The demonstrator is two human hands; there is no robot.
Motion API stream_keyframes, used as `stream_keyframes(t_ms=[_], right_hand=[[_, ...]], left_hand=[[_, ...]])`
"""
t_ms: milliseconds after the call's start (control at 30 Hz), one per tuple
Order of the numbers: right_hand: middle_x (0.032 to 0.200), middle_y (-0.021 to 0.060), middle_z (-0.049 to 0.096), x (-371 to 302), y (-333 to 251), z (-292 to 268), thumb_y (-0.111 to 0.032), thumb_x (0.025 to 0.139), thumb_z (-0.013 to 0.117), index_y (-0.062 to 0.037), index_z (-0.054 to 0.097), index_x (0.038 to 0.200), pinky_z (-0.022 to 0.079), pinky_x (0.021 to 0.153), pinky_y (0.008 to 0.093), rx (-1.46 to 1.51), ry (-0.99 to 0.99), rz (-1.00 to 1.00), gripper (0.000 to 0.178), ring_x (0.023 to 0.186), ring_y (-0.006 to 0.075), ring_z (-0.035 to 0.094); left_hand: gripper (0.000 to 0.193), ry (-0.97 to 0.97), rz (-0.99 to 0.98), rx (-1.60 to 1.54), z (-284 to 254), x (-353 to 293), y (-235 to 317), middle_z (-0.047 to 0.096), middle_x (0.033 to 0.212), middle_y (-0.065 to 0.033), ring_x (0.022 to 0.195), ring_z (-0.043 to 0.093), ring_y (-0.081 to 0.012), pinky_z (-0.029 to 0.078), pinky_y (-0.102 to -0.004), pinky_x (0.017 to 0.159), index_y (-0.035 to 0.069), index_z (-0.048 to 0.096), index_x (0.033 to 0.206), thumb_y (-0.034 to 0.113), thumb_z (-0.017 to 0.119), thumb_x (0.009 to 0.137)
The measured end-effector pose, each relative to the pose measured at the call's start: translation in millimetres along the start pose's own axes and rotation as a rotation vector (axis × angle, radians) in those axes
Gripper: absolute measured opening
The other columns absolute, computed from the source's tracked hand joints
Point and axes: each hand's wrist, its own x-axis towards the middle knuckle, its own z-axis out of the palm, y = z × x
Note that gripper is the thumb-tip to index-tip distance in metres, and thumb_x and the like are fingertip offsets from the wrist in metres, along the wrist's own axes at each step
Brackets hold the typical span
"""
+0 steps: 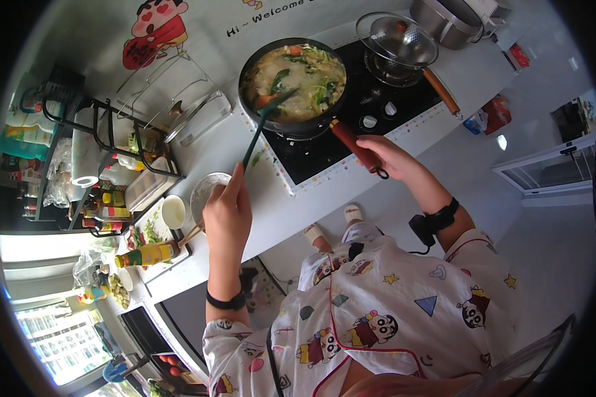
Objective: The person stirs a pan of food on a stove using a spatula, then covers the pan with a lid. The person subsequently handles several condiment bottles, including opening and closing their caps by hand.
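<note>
A dark frying pan [311, 127] stands on the left burner of the black gas hob. Cloudy broth with leafy greens and orange-red pieces [311, 69] fills it. My left hand [228, 208] is closed round the handle of a dark green spatula [254, 140], whose head dips into the broth at the pan's left side. My right hand [389, 157] grips the pan's reddish-brown handle [351, 143] near its ringed end, the thumb along the top. Beside my left hand is a metal bowl [202, 192], partly hidden by that hand.
On the right burner sits a small pan with a glass lid [397, 41] and a brown handle [442, 92] reaching over the hob's front edge. A steel pot [447, 23] stands behind it. A black rack [102, 132], a yellow-labelled bottle [149, 254] and a white bowl [173, 212] occupy the left.
</note>
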Motion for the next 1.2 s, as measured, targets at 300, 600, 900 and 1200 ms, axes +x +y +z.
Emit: stream_keyframes(t_ms=[300,600,900,1200], right_hand=[[0.083,-0.0001,0.063,6,-7,-19,-0.029,0.094,0.063,-0.0115,0.06,0.107,0.051,0.061,0.0256,-0.042,-0.242,0.097,0.022,0.073,0.0096,0.062],[0.1,0.0026,0.062,13,-9,-35,-0.036,0.094,0.066,-0.0108,0.052,0.13,0.053,0.07,0.0304,-0.021,-0.373,0.145,0.046,0.087,0.0127,0.063],[0.103,-0.0004,0.063,12,-8,-37,-0.041,0.089,0.069,-0.0145,0.056,0.127,0.05,0.073,0.0318,0.017,-0.347,0.144,0.048,0.09,0.0118,0.062],[0.101,0.0023,0.063,14,-4,-37,-0.039,0.091,0.068,-0.0122,0.055,0.125,0.05,0.075,0.0334,-0.003,-0.333,0.147,0.045,0.088,0.0143,0.062]], left_hand=[[0.026,-0.06,-0.073,0.208,84,93,1,0.066,0.079,-0.0237,0.073,0.064,-0.0428,0.051,-0.0515,0.062,0.008,0.068,0.115,0.014,0.058,0.092],[0.02,-0.025,0.004,0.021,138,173,32,0.066,0.084,-0.0239,0.077,0.063,-0.0451,0.051,-0.0509,0.069,0.007,0.071,0.101,0.019,0.058,0.092],[0.024,-0.248,0.084,0.061,96,162,83,0.066,0.079,-0.0231,0.076,0.066,-0.0405,0.052,-0.0422,0.068,0.008,0.072,0.11,0.02,0.062,0.092],[0.022,-0.406,0.123,0.097,20,126,106,0.064,0.074,-0.0225,0.067,0.065,-0.0367,0.05,-0.0407,0.062,0.008,0.073,0.109,0.016,0.064,0.09]])
